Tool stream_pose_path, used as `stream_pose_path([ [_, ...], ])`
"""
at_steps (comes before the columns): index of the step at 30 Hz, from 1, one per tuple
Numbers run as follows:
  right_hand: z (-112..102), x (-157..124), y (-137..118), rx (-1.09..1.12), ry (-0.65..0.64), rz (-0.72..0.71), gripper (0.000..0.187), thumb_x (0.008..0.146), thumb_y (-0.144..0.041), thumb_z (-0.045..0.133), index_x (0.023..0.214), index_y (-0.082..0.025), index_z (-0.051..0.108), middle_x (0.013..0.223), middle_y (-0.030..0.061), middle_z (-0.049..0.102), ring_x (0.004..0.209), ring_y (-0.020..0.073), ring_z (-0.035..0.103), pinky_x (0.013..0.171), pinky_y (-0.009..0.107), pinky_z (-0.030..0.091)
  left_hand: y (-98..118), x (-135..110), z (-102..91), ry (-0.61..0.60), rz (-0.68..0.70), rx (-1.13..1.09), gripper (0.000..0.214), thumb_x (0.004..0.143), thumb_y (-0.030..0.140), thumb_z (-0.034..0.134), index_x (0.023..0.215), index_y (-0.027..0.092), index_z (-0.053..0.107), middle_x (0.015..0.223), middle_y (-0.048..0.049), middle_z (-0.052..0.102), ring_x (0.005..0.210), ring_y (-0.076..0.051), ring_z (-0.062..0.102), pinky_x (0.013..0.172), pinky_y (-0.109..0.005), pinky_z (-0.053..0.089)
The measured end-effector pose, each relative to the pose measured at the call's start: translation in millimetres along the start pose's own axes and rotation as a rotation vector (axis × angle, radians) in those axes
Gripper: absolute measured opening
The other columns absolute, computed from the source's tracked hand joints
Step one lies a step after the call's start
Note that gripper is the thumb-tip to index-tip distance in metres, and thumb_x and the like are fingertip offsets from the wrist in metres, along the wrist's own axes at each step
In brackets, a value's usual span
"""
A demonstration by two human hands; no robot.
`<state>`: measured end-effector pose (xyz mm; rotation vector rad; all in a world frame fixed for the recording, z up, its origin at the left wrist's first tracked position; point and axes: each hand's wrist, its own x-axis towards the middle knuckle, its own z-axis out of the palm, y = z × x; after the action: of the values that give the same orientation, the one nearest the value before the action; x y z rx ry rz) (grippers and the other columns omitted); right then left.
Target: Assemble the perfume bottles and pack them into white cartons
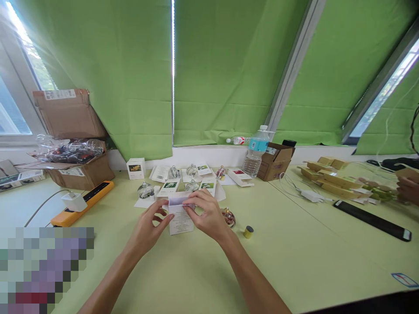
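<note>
A small white carton point(181, 221) with fine print on its front is between my hands, its upper end standing open. My left hand point(145, 229) pinches its left edge with thumb and fingers. At the upper right rim, my right hand point(207, 213) grips the same carton. Just right of that hand a small round glass bottle with reddish contents point(228, 217) rests on the table, partly hidden. Beside it stands a gold cap with a dark top point(248, 232). Behind my hands lie several printed cartons point(170, 186) and clear glass bottles point(145, 190).
An upright white box point(135, 169) stands at the back. Left are an orange power strip point(83, 204) and an open cardboard box point(77, 178). A water bottle point(257, 152), small brown box point(276, 161), white charger point(311, 195) and black bar point(372, 220) are right. Another person's hand point(407, 189) shows far right.
</note>
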<state>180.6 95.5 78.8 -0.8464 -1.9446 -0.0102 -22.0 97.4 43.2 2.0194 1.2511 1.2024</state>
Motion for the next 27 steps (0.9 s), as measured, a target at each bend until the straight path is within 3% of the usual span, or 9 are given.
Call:
stream_pose_path([
  [6, 0.2, -0.2, -2.3, -0.005, -0.064, 0.008, 0.011, 0.084, -0.015, 0.059, 0.088, -0.021, 0.068, 0.081, 0.0042, 0.066, 0.080, 0.0199, 0.055, 0.072, 0.034, 0.046, 2.2, -0.1, -1.3, -0.006, -0.010, 0.004, 0.035, 0.086, 0.041, 0.054, 0.118, 0.027, 0.053, 0.105, -0.0044, 0.064, 0.085, -0.017, 0.064, 0.070, -0.032, 0.057],
  [27, 0.1, -2.0, -4.7, -0.025, -0.105, 0.004, 0.013, 0.084, -0.015, 0.059, 0.091, -0.021, 0.069, 0.084, 0.0043, 0.067, 0.080, 0.0196, 0.055, 0.071, 0.034, 0.047, 6.3, -0.5, -2.5, -0.015, 0.003, -0.009, 0.033, 0.086, 0.041, 0.053, 0.117, 0.028, 0.055, 0.108, -0.0042, 0.064, 0.084, -0.017, 0.065, 0.068, -0.030, 0.056],
])
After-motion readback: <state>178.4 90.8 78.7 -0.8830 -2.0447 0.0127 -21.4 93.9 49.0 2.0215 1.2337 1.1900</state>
